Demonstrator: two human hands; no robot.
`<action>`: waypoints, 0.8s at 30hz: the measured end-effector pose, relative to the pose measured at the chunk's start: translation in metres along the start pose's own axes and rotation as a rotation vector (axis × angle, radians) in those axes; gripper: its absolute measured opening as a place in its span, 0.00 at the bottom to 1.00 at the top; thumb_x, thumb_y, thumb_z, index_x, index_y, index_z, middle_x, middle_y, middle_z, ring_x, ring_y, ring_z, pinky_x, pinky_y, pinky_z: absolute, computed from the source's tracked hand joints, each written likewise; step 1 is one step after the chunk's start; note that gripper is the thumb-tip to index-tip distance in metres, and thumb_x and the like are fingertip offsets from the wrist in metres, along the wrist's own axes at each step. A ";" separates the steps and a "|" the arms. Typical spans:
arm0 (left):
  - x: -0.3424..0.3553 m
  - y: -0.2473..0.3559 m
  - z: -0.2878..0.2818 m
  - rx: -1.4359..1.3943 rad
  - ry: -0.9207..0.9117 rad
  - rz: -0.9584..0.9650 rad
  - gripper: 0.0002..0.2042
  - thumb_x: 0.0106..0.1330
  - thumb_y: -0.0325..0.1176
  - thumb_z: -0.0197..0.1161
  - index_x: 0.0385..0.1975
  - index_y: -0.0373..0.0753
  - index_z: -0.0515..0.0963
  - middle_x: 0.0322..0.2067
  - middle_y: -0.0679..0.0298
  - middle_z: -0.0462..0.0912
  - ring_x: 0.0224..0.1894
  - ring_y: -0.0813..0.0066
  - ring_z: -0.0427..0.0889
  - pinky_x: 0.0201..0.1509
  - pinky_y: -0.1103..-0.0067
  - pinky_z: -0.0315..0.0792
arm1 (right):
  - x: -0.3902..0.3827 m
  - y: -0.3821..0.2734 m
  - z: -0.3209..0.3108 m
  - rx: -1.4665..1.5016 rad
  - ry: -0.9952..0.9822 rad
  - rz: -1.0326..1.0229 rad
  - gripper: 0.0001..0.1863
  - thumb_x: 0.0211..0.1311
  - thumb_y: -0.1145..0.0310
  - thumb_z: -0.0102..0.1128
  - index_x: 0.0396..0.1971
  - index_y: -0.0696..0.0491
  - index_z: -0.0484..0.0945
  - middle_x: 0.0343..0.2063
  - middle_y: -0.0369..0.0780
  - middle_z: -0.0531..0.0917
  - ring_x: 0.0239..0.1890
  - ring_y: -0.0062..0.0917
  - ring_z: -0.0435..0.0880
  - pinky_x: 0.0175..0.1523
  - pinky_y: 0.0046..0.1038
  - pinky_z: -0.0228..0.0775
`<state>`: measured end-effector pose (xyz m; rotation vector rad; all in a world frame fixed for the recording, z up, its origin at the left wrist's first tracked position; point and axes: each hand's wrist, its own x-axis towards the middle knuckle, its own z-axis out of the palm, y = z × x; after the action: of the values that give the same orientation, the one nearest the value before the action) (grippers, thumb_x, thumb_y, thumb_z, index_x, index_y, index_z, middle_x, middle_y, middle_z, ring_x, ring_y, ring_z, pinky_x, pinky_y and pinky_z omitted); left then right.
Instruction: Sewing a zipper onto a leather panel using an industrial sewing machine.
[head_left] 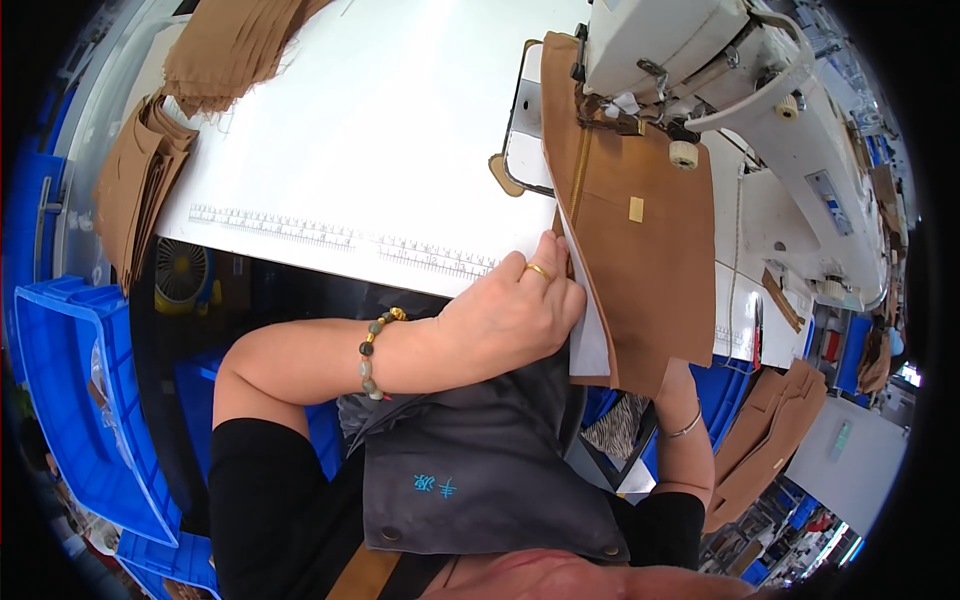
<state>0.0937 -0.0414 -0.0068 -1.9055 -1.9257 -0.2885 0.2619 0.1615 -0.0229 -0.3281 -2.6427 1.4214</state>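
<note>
A brown fabric panel (660, 260) lies under the needle area of a white industrial sewing machine (660, 50) and hangs over the table's near edge. A narrow strip with a golden line, perhaps a zipper, runs along its left side, and a pale layer (590, 345) shows beneath that edge. My left hand (525, 305) has its fingers bent and pinched on the panel's left edge, just short of the machine. My right hand (676, 380) is at the panel's lower right corner, its fingers hidden beneath the fabric.
Stacked brown pieces (145, 190) and a frayed brown bundle (230, 55) sit at the table's left. The white table (390, 130) carries ruler markings near its front edge. Blue crates (85, 400) stand at left; more brown pieces (770, 440) lie at right.
</note>
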 end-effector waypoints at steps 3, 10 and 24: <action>-0.001 -0.001 0.001 -0.036 0.007 -0.013 0.09 0.59 0.31 0.61 0.32 0.31 0.78 0.46 0.40 0.87 0.54 0.52 0.85 0.41 0.75 0.76 | 0.009 0.004 -0.006 -0.007 0.023 0.006 0.25 0.71 0.68 0.59 0.65 0.59 0.73 0.62 0.45 0.80 0.61 0.36 0.81 0.65 0.41 0.75; -0.007 -0.008 -0.004 -0.123 -0.057 0.018 0.16 0.59 0.28 0.61 0.44 0.24 0.80 0.49 0.39 0.86 0.54 0.50 0.87 0.50 0.72 0.81 | 0.035 0.013 -0.032 -0.026 0.088 0.042 0.25 0.71 0.68 0.61 0.65 0.59 0.73 0.61 0.46 0.80 0.61 0.38 0.81 0.66 0.42 0.74; -0.024 -0.003 -0.017 -0.238 -0.131 0.047 0.22 0.57 0.31 0.63 0.52 0.31 0.82 0.53 0.48 0.84 0.59 0.52 0.81 0.57 0.65 0.78 | 0.026 -0.032 -0.083 -0.785 0.694 -0.107 0.11 0.66 0.76 0.63 0.47 0.57 0.86 0.50 0.45 0.87 0.51 0.41 0.86 0.55 0.37 0.79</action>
<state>0.0921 -0.0705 -0.0019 -2.1676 -2.0027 -0.4045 0.2496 0.2183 0.0494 -0.5966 -2.4023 0.1043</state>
